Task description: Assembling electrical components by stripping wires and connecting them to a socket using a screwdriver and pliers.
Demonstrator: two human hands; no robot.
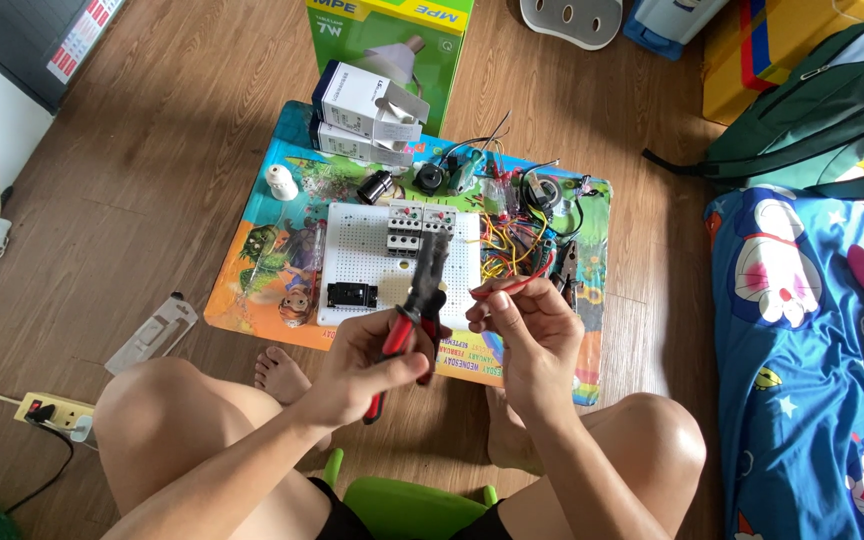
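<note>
My left hand (pixel 367 362) grips a pair of red-and-black-handled pliers (pixel 414 310), the jaws pointing up and away over a white perforated board (pixel 357 262). My right hand (pixel 527 325) pinches a thin red wire (pixel 512 286) between thumb and fingers, just right of the pliers. The board lies on a colourful low table (pixel 252 270) and carries grey circuit breakers (pixel 419 228) at its top and a black block (pixel 350 296) at its lower left. A tangle of yellow and red wires (pixel 514 245) lies right of the board.
White boxes (pixel 362 110) and a green carton (pixel 392 45) stand at the table's far edge, with a white lamp socket (pixel 281 182) and small black parts nearby. A power strip (pixel 52 412) lies on the wooden floor at left; a blue blanket (pixel 812 360) and green backpack (pixel 822 110) at right.
</note>
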